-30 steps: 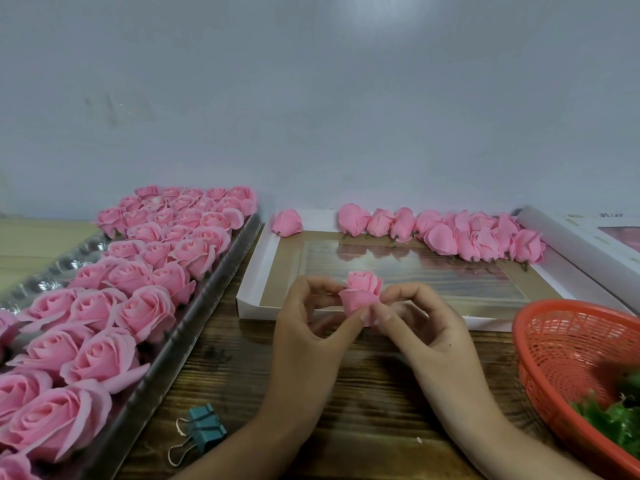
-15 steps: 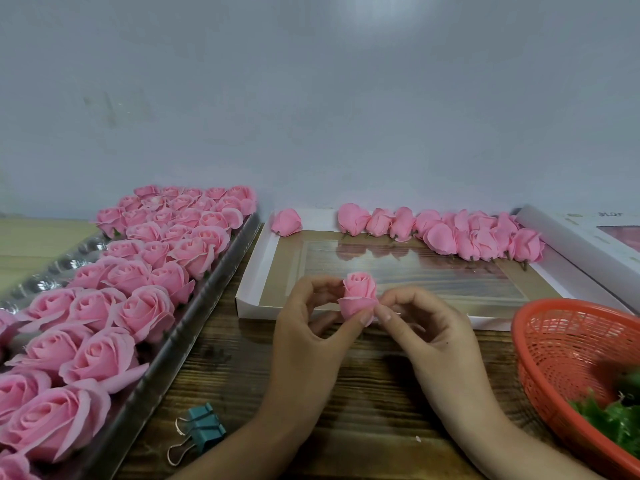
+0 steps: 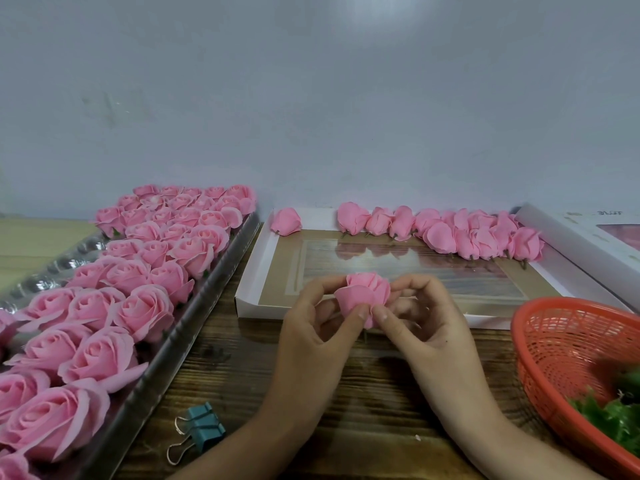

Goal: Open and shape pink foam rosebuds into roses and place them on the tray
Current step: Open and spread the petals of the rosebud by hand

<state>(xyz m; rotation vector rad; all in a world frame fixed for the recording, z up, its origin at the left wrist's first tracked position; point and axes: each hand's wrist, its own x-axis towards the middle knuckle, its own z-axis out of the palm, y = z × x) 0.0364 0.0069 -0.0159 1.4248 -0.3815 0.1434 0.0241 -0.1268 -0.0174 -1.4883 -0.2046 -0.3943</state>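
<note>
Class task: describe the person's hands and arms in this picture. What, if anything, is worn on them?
Nothing is worn. The left hand and right hand are bare, with no gloves and no rings in view. The nails that show are short and unpainted. The left forearm and right forearm are bare down to the picture's lower edge: no sleeve, watch or bracelet shows.

No text can be read: the only lettering in view is 1 short line of small dark marks on the top face of the white box [image 3: 581, 233], which lies on the worktop [image 3: 242, 375] beyond and right of the right hand [image 3: 426, 317], too blurred to make out.
</note>
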